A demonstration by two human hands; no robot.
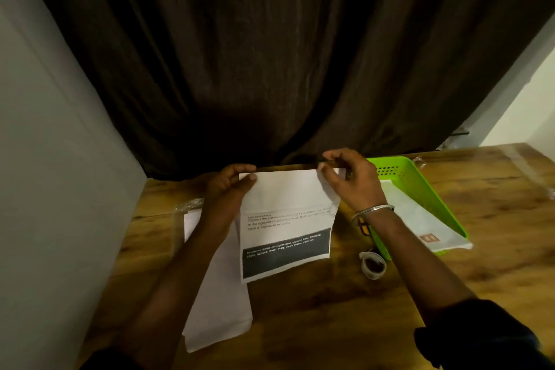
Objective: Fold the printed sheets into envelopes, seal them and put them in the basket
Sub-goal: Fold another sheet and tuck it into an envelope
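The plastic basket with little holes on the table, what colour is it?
The slotted plastic basket is bright green, seen in the head view.

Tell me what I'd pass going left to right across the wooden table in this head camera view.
White sheets lying flat → printed sheet held up off the table → tape roll → green basket.
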